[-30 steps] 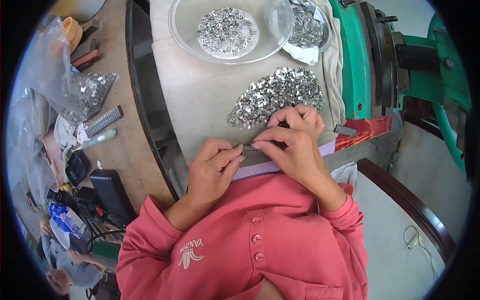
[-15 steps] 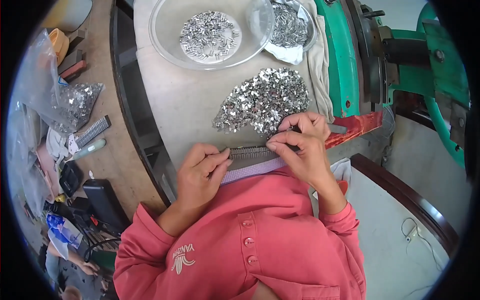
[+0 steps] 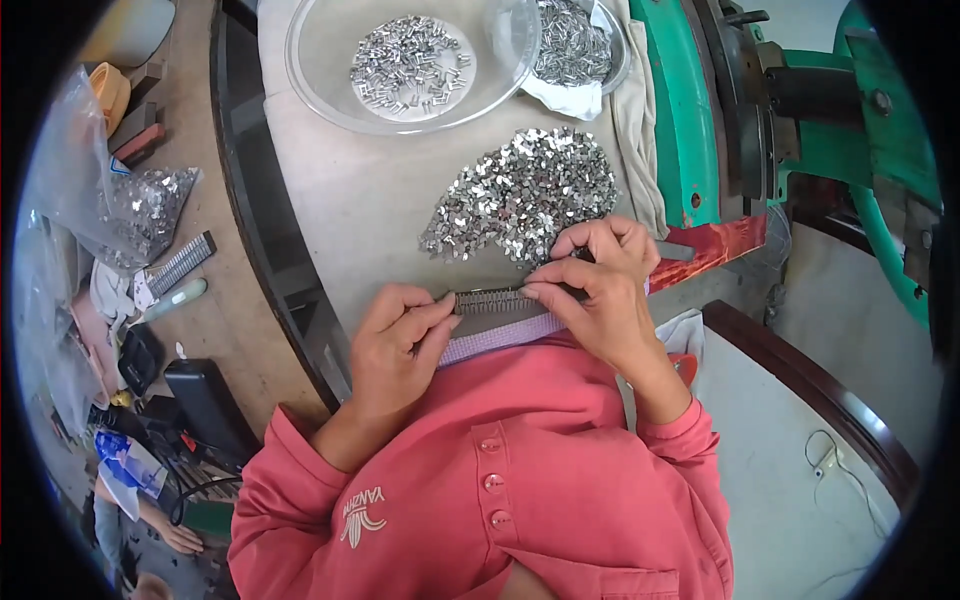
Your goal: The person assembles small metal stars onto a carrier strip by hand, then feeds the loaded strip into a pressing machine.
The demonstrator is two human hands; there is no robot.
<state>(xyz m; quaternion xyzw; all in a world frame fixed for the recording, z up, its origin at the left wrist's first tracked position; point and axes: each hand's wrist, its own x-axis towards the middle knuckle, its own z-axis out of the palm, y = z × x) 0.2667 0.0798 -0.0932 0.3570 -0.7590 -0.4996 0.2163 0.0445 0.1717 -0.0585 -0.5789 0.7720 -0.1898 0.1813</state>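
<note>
A narrow metal strip with a row of teeth or slots (image 3: 488, 302) lies crosswise in front of me, just above the table's near edge. My left hand (image 3: 392, 345) pinches its left end between thumb and fingers. At the strip's right part, my right hand (image 3: 610, 295) has thumb and index finger pressed together; what is between them is too small or hidden to make out, and this hand covers the strip's right end. A pile of small flat shiny metal pieces (image 3: 525, 195) spreads on the table beyond, close to my right fingers.
Farther off stand a clear plastic basin (image 3: 405, 128) of small metal parts and a bowl of metal pins (image 3: 572, 45). A green machine (image 3: 675, 110) borders the right. Another toothed strip (image 3: 182, 265) and a bag of metal pieces (image 3: 150, 215) lie on the left bench. Someone else's hand (image 3: 178, 535) shows lower left.
My right thumb and index finger have shifted slightly left along the strip. My left hand keeps its pinch on the left end. The whole view has moved a little.
</note>
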